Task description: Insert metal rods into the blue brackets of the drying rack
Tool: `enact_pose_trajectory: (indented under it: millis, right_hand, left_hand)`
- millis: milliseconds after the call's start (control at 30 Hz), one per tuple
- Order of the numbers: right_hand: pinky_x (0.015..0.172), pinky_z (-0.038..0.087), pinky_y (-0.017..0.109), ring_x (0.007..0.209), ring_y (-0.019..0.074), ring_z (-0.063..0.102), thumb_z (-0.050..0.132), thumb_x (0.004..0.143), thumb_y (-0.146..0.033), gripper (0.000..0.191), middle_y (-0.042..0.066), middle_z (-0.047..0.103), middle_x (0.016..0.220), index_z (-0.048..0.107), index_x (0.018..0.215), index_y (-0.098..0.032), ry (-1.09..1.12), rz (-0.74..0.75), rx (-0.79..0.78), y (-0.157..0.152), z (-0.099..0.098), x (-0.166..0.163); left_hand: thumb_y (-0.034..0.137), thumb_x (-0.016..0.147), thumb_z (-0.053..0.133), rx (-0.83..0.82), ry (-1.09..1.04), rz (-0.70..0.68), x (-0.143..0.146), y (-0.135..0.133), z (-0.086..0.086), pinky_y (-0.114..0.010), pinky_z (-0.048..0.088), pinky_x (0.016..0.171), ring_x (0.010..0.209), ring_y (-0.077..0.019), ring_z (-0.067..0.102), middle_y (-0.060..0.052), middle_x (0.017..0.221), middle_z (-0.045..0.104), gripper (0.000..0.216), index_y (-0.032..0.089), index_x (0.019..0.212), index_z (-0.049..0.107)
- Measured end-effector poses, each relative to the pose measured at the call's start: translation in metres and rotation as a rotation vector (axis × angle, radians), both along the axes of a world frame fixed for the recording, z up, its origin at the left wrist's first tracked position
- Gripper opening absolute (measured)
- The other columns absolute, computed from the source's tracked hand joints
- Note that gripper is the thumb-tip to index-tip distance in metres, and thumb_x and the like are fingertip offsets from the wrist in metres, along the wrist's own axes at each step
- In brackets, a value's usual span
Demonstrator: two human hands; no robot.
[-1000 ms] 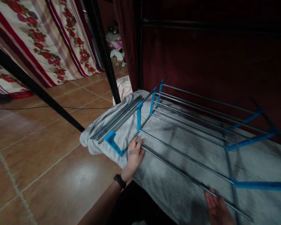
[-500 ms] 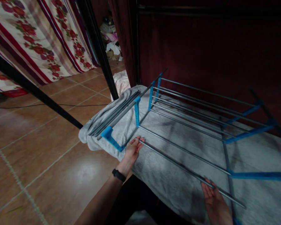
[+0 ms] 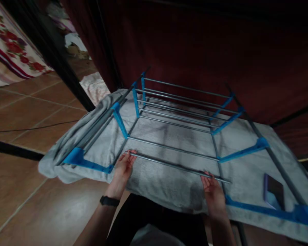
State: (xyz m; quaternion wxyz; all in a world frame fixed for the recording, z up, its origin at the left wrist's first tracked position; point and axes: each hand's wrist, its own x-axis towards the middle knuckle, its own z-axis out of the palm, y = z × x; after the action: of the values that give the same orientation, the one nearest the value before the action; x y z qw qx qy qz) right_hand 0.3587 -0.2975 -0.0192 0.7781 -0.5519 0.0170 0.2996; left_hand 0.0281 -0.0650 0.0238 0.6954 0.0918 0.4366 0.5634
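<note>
A grey metal rod [image 3: 174,166] lies across the grey towel [image 3: 159,177], between my two hands. My left hand [image 3: 122,168] rests palm up with its fingertips under the rod's left end. My right hand [image 3: 212,191] lies open near the rod's right end, fingers touching it. Beyond the rod stands a rack of grey rods and blue plastic connectors [image 3: 179,116]. A blue corner piece [image 3: 86,160] sits just left of my left hand.
A phone [image 3: 273,191] lies on the towel at the right. Spare rods [image 3: 97,124] lie bundled along the towel's left edge. Dark red fabric [image 3: 195,44] hangs behind, tiled floor [image 3: 23,191] at the left, a black pole [image 3: 12,150] low across it.
The view has swung right and nearer. The rod has slid left and toward me, both hands moving with it. The phone has come into view at the right.
</note>
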Motion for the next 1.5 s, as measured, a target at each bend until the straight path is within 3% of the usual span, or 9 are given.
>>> enact_pose_trajectory:
  millis: [233, 567, 767, 1133, 1500]
  right_hand:
    - [0.100, 0.056, 0.038, 0.103, 0.0189, 0.071, 0.085, 0.067, -0.034, 0.025, 0.001, 0.077, 0.096, 0.068, 0.082, -0.024, 0.036, -0.052, 0.030, 0.009, 0.007, -0.008]
    - [0.083, 0.062, 0.035, 0.077, 0.0192, 0.073, 0.093, 0.058, -0.042, 0.042, -0.001, 0.072, 0.072, 0.058, 0.071, -0.023, 0.101, 0.044, -0.030, 0.020, 0.011, -0.012]
    - [0.076, 0.062, 0.034, 0.075, 0.0201, 0.073, 0.092, 0.059, -0.045, 0.042, 0.000, 0.073, 0.072, 0.060, 0.073, -0.023, 0.093, 0.060, -0.058, 0.022, 0.013, -0.010]
    - [0.077, 0.062, 0.034, 0.076, 0.0203, 0.074, 0.090, 0.064, -0.045, 0.040, 0.003, 0.075, 0.075, 0.061, 0.076, -0.021, 0.076, 0.081, -0.121, 0.021, 0.015, -0.010]
    - [0.083, 0.062, 0.040, 0.077, 0.0216, 0.074, 0.087, 0.066, -0.041, 0.032, 0.001, 0.074, 0.074, 0.065, 0.077, -0.022, 0.085, 0.068, -0.161, 0.012, -0.003, 0.000]
  left_hand:
    - [0.003, 0.090, 0.057, -0.013, 0.095, -0.043, 0.000, 0.006, -0.002, -0.030, 0.061, 0.086, 0.086, -0.0142, 0.075, -0.003, 0.087, 0.076, 0.018, 0.015, 0.080, 0.066]
    - [0.008, 0.092, 0.057, -0.031, 0.185, -0.096, 0.002, 0.006, -0.003, -0.031, 0.056, 0.100, 0.093, -0.0143, 0.074, 0.000, 0.088, 0.076, 0.023, 0.021, 0.077, 0.069]
    - [0.010, 0.092, 0.058, -0.013, 0.209, -0.128, 0.001, 0.006, -0.005, -0.030, 0.057, 0.099, 0.095, -0.0146, 0.073, 0.000, 0.090, 0.076, 0.021, 0.020, 0.078, 0.068]
    - [0.009, 0.085, 0.066, 0.036, 0.134, -0.140, -0.003, 0.006, -0.014, -0.035, 0.055, 0.104, 0.100, -0.0170, 0.074, -0.003, 0.095, 0.077, 0.010, 0.017, 0.083, 0.071]
    - [0.016, 0.079, 0.079, 0.041, 0.020, -0.236, -0.013, 0.007, -0.024, -0.031, 0.058, 0.096, 0.101, -0.0198, 0.074, -0.008, 0.104, 0.078, 0.015, 0.016, 0.093, 0.075]
